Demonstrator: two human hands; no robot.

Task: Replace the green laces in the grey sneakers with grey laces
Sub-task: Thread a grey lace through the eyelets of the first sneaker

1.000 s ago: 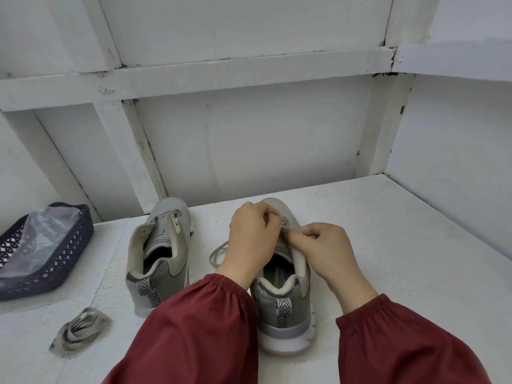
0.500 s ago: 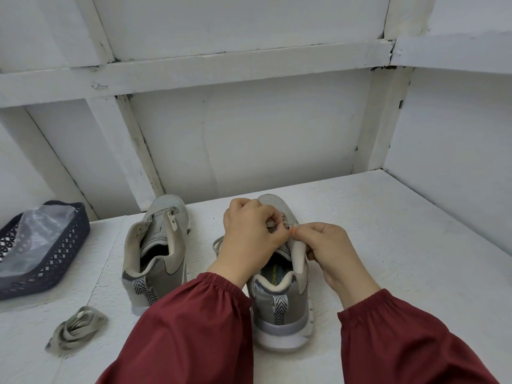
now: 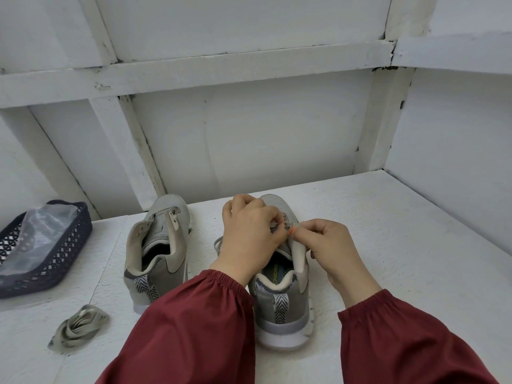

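Note:
Two grey sneakers stand heel-toward-me on the white table. The left sneaker [image 3: 158, 250] has no lace in its eyelets. Both hands work over the right sneaker [image 3: 279, 297]. My left hand [image 3: 249, 234] pinches a grey lace [image 3: 219, 242] at the eyelets, and a loop of it hangs off the shoe's left side. Fingers of my right hand [image 3: 329, 250] pinch the same lace by its orange tip beside the raised tongue. A bundled grey lace [image 3: 77, 328] lies at the front left of the table.
A dark blue mesh basket [image 3: 55, 261] holding a clear plastic bag sits at the left edge. White walls and beams close in behind and on the right. Bare white table [image 3: 401, 245] stretches to the right of the shoes.
Both hands stay on the right sneaker's lace; the right fingers have drawn the orange-tipped end out a little to the right. The camera view has shifted slightly.

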